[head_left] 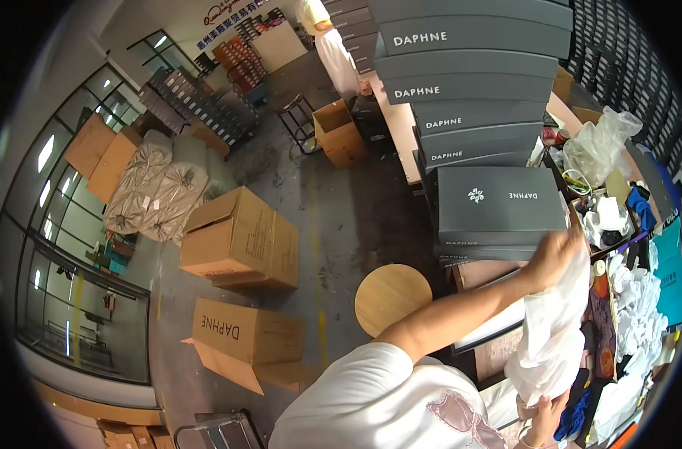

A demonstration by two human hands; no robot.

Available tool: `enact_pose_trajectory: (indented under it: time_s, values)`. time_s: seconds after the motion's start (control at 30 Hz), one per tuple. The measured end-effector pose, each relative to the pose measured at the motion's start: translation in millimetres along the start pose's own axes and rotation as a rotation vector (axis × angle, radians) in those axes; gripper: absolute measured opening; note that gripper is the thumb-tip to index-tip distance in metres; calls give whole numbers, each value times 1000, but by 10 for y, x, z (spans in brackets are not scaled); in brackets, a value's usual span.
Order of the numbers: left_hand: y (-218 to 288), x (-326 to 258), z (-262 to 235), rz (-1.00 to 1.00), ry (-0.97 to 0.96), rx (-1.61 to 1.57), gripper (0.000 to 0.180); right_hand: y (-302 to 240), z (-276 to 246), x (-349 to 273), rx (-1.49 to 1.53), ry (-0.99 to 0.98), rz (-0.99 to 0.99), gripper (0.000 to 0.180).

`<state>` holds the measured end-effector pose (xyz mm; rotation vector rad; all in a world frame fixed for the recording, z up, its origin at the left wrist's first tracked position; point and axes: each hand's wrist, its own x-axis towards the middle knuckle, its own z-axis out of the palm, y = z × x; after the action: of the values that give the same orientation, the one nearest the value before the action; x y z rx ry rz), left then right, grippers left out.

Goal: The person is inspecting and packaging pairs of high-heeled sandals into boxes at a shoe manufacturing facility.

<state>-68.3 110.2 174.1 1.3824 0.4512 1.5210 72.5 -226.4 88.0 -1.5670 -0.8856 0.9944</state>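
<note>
Between my hands hangs a thin, crumpled white sheet (pixel 548 340), either paper or plastic; I cannot tell which. At its top, my left hand (pixel 554 262) is closed on it, beside the front right corner of a dark grey shoebox (pixel 498 202). Lower down and closer to my body, my right hand (pixel 544 420) has its fingers closed at the sheet's bottom end, partly hidden by it. Beneath my left forearm lies a dark-edged tray or box part (pixel 490 323) with a white inside, partly covered by the arm.
Tall stacks of grey shoeboxes (pixel 472 78) stand behind. Crumpled white paper (pixel 634 314) and a clear plastic bag (pixel 601 146) lie right. Left are a round wooden stool (pixel 393 299), cardboard cartons (pixel 232 236) and wrapped bales (pixel 158 187). Another person (pixel 333 56) stands far back.
</note>
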Motion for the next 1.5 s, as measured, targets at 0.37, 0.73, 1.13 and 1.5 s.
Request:
enact_pose_trajectory:
  time_s: [0.37, 0.73, 1.13, 1.5]
  values:
    - [964, 181, -227, 597, -259, 332, 37, 54, 307, -214, 360, 494, 384, 45]
    - [-152, -1854, 148, -1459, -474, -860, 56, -473, 1021, -239, 109, 373, 40, 69]
    - [-43, -1857, -69, -1744, -712, -777, 55, -722, 968, -470, -669, 291, -265, 43]
    - [-68, -1984, -251, -1851, -682, -841, 51, -571, 1114, -579, -723, 272, -356, 29]
